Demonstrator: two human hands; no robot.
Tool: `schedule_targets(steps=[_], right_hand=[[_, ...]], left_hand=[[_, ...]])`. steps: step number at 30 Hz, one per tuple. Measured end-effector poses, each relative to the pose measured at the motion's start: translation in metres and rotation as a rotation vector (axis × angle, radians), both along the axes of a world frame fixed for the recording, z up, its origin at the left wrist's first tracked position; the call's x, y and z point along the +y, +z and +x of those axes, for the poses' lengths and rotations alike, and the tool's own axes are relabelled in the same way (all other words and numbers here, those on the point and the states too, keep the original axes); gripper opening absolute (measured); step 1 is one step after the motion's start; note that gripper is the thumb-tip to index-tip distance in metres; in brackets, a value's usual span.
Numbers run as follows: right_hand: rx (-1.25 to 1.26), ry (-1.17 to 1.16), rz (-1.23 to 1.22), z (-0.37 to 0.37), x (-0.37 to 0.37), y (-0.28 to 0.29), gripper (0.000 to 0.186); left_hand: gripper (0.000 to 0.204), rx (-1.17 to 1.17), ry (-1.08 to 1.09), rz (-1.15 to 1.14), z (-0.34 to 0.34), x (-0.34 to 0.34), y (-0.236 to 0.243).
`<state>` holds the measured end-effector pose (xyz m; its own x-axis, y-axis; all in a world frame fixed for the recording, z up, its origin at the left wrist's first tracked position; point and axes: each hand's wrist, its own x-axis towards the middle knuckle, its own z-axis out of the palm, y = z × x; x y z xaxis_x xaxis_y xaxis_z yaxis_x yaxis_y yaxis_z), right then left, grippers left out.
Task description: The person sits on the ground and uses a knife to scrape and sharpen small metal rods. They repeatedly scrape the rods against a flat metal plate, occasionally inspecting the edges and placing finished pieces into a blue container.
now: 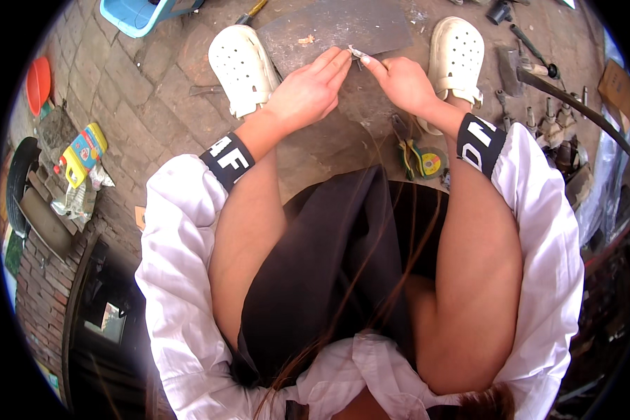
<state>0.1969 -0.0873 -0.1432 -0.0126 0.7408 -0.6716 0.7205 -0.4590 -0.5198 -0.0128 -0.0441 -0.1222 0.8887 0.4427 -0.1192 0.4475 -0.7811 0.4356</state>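
Ahead of me, between my white clogs, both hands meet at a small whitish, narrow piece [358,53], too small to name. My left hand [308,89] has its fingers drawn together, with the fingertips at the piece's left end; its thumb is hidden. My right hand [407,82] is closed, its thumb stretched along the piece's right end, the other fingers curled out of sight. Beneath and beyond the hands lies a flat dark plate [378,21] on the ground. A small tan scrap [306,40] rests on that plate.
To the right lie a hammer [510,71], several metal parts [549,115] and a curved dark bar [574,103]. Yellow-and-green handled pliers [407,157] lie between my feet. At left are a yellow bottle [84,152], a red plastic bowl [38,85] and a blue basin [134,21].
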Motion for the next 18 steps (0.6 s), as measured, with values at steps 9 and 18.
schedule_targets(steps=[9,18], right_hand=[[-0.006,-0.026,0.055,-0.003,-0.001,0.005,0.065],[0.047,-0.137,0.057,0.003,0.007,-0.007,0.065]], left_hand=[[0.055,-0.005,0.003,0.012,0.000,-0.001,-0.002],[0.057,0.009,-0.011,0.015,0.003,0.000,-0.003]])
